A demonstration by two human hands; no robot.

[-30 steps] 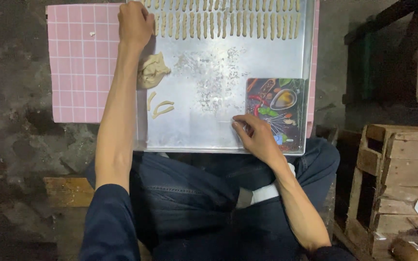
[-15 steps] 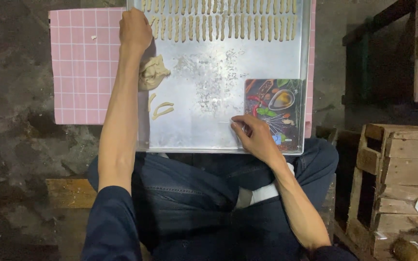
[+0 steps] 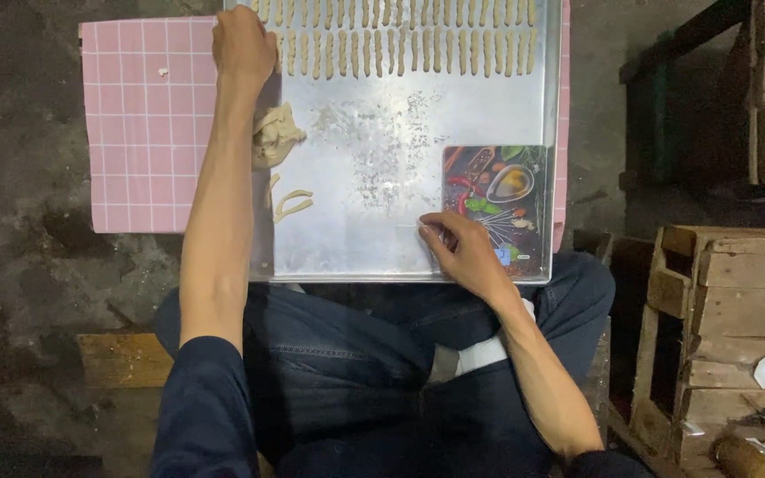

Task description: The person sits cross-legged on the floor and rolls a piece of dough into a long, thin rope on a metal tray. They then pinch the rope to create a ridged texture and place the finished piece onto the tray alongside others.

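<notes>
While seated, a person works dough over a metal tray (image 3: pixel 382 257).
Left hand (image 3: pixel 243 44), curled, touches dough strips (image 3: pixel 400 44) upper left; right hand (image 3: pixel 462 252) pinches the colourful rectangular board (image 3: pixel 506 190), centre right.

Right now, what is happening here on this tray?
A seated person works over a metal tray on their lap. The left hand reaches to the far left end of a row of dough sticks. The right hand rests at the edge of a small printed cutting board. A dough lump and two short pieces lie between.
</notes>
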